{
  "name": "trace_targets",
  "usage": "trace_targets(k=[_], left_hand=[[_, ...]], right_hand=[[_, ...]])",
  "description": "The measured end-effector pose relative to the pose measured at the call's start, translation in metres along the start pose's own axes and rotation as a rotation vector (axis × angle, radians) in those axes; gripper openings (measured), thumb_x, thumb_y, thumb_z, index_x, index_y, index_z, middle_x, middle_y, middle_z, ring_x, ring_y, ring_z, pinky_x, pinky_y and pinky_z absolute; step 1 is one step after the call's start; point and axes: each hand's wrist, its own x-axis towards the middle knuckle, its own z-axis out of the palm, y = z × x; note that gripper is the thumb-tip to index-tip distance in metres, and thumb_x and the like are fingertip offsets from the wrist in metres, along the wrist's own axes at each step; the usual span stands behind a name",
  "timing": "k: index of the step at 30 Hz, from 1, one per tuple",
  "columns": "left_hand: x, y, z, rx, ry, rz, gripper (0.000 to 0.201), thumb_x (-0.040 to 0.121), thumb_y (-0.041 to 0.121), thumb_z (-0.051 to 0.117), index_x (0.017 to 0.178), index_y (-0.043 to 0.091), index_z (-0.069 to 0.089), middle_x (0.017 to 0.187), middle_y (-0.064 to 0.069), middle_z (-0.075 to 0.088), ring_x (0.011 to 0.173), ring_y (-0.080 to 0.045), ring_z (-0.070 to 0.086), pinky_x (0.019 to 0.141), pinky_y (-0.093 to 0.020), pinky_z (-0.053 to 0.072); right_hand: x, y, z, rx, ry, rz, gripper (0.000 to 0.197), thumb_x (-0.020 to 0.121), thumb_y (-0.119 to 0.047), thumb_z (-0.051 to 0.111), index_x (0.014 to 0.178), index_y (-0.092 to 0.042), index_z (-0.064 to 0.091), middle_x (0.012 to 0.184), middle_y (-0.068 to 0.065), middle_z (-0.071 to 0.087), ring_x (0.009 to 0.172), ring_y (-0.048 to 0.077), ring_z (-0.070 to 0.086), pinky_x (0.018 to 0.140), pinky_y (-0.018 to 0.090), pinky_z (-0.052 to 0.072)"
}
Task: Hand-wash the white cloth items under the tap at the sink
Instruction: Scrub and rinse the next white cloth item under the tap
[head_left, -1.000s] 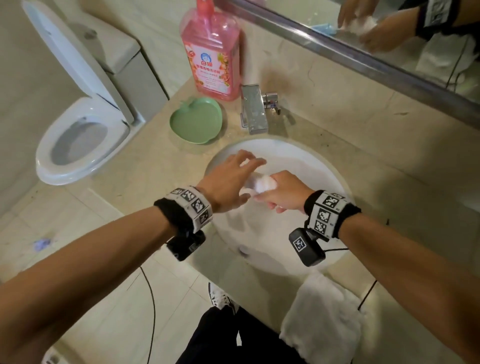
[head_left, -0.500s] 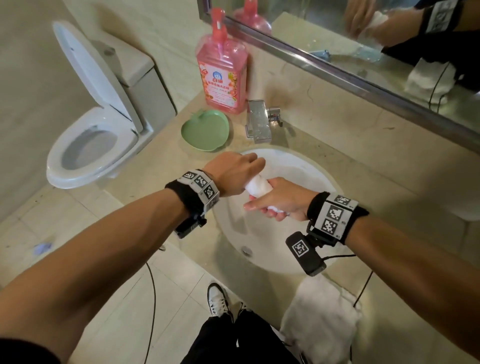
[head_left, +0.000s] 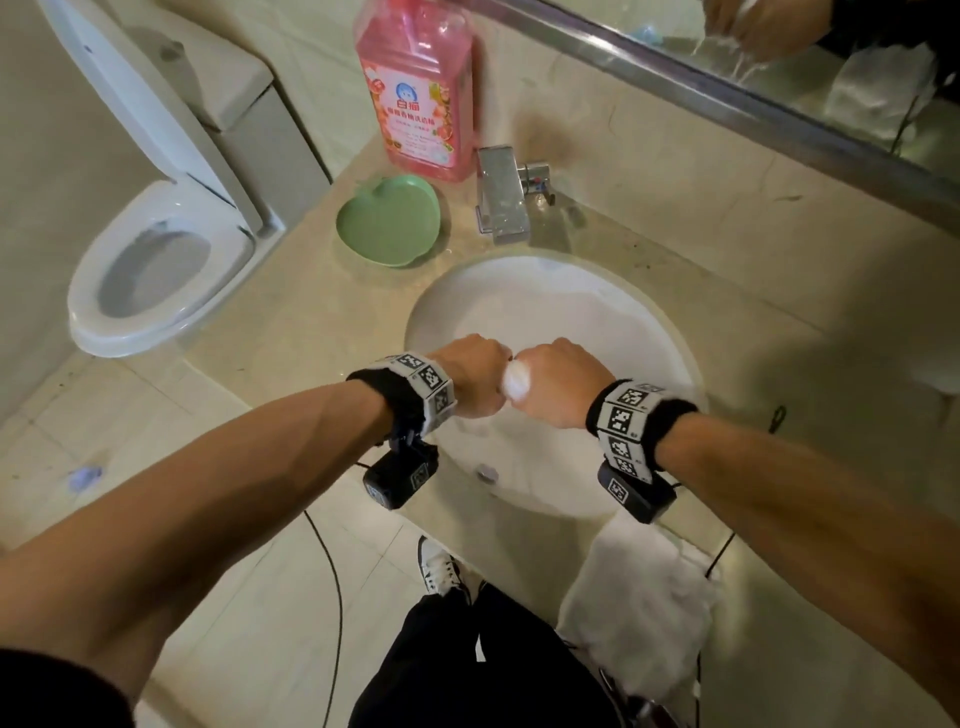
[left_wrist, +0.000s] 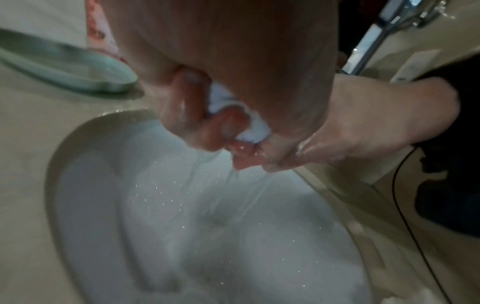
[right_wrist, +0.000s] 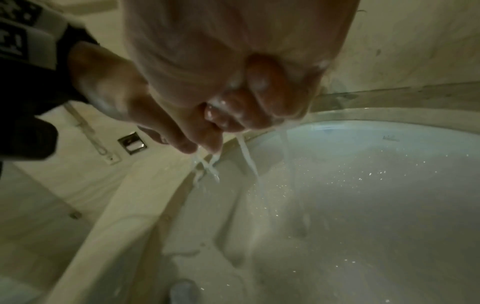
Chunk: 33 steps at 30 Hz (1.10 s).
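Observation:
Both my fists grip a small white cloth (head_left: 516, 382) over the round white sink (head_left: 561, 291). My left hand (head_left: 475, 376) holds one end, my right hand (head_left: 558, 382) the other, knuckles almost touching. In the left wrist view the wet cloth (left_wrist: 253, 128) bulges between my curled left fingers (left_wrist: 192, 102), and water streams down into the sink (left_wrist: 109, 205). My right fingers (right_wrist: 257, 96) are clenched in the right wrist view, with the cloth hidden inside the fist and milky water running off them. A second white cloth (head_left: 639, 608) lies on the counter's front edge.
A chrome tap (head_left: 501, 200) stands behind the sink, with no water coming from it. A pink soap bottle (head_left: 418, 88) and a green heart-shaped dish (head_left: 387, 221) sit left of the tap. An open toilet (head_left: 150, 270) stands to the left. A mirror (head_left: 779, 62) runs above the counter.
My left hand went from lying open on the cloth to gripping it in a fist. Both hands now squeeze it, and water runs out into the sink.

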Motion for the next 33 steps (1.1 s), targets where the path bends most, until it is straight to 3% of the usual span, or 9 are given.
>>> trace_targets(k=[5,8,14,18,20,23,27,30,33], left_hand=[[0.008,-0.001,0.003,-0.075,-0.053,-0.032,0.02,0.083,0.017,0.057,0.101,0.015,0.062,0.098,-0.003,0.067,0.088,-0.024,0.063,0.07,-0.029,0.046],[0.014,-0.002,-0.002,-0.127,-0.029,-0.039,0.019,0.081,0.017,0.06,0.1,0.014,0.065,0.099,-0.004,0.068,0.09,-0.025,0.063,0.071,-0.027,0.045],[0.015,-0.009,-0.022,-0.156,0.023,-0.047,0.04,0.08,0.032,0.069,0.114,0.019,0.053,0.103,0.001,0.064,0.089,-0.021,0.059,0.074,-0.032,0.046],[0.007,-0.019,-0.049,-0.456,-0.072,0.012,0.04,0.095,0.039,0.058,0.127,0.016,0.051,0.115,-0.004,0.062,0.101,-0.021,0.061,0.09,-0.038,0.05],[0.0,-0.023,-0.06,-0.605,-0.009,0.068,0.038,0.099,0.03,0.056,0.134,0.017,0.052,0.122,-0.006,0.062,0.105,-0.019,0.061,0.094,-0.032,0.049],[-0.009,-0.033,-0.07,-0.709,0.205,0.057,0.056,0.087,0.028,0.073,0.136,0.02,0.047,0.133,0.0,0.054,0.119,-0.015,0.052,0.1,-0.031,0.043],[-0.019,-0.032,-0.082,-0.96,0.429,-0.116,0.056,0.079,0.037,0.08,0.122,0.013,0.053,0.11,-0.004,0.068,0.096,-0.018,0.066,0.075,-0.029,0.053],[-0.031,-0.026,-0.087,-1.073,0.324,-0.174,0.04,0.087,0.052,0.066,0.105,0.016,0.064,0.089,0.006,0.07,0.083,-0.015,0.065,0.066,-0.028,0.049],[-0.047,-0.022,-0.09,-1.353,0.147,-0.103,0.038,0.095,0.044,0.058,0.116,0.013,0.062,0.097,-0.001,0.074,0.09,-0.019,0.069,0.081,-0.035,0.054]], right_hand=[[0.009,0.007,0.0,-0.142,0.046,-0.096,0.01,0.085,-0.022,0.054,0.08,-0.016,0.059,0.07,0.004,0.056,0.065,0.03,0.045,0.058,0.034,0.037],[0.019,0.011,-0.007,-0.224,0.09,-0.108,0.012,0.086,-0.025,0.054,0.084,-0.014,0.057,0.061,-0.001,0.041,0.051,0.022,0.031,0.046,0.029,0.021],[0.029,0.025,-0.016,-0.034,0.069,-0.007,0.031,0.083,-0.04,0.067,0.102,-0.023,0.049,0.081,0.002,0.056,0.072,0.028,0.054,0.059,0.033,0.034],[0.025,0.033,-0.029,0.135,0.068,-0.036,0.05,0.072,-0.058,0.079,0.088,-0.025,0.046,0.078,-0.006,0.052,0.071,0.019,0.051,0.056,0.03,0.031],[0.023,0.031,-0.038,0.18,0.059,-0.05,0.054,0.069,-0.065,0.08,0.078,-0.02,0.051,0.074,-0.005,0.051,0.067,0.015,0.049,0.057,0.028,0.03],[0.016,0.027,-0.053,0.371,0.051,-0.018,0.051,0.07,-0.063,0.081,0.071,-0.019,0.056,0.065,-0.006,0.056,0.058,0.012,0.05,0.056,0.028,0.035],[0.01,0.01,-0.069,0.588,0.098,-0.039,0.046,0.081,-0.048,0.079,0.11,-0.017,0.062,0.1,0.002,0.073,0.089,0.018,0.069,0.08,0.041,0.057],[0.007,-0.011,-0.078,0.781,0.139,-0.007,0.057,0.085,-0.039,0.078,0.13,-0.021,0.049,0.113,0.001,0.071,0.101,0.015,0.07,0.092,0.041,0.056],[0.002,-0.032,-0.083,0.762,0.224,0.0,0.04,0.086,-0.041,0.077,0.116,-0.027,0.054,0.106,-0.008,0.069,0.098,0.007,0.067,0.087,0.034,0.055]])
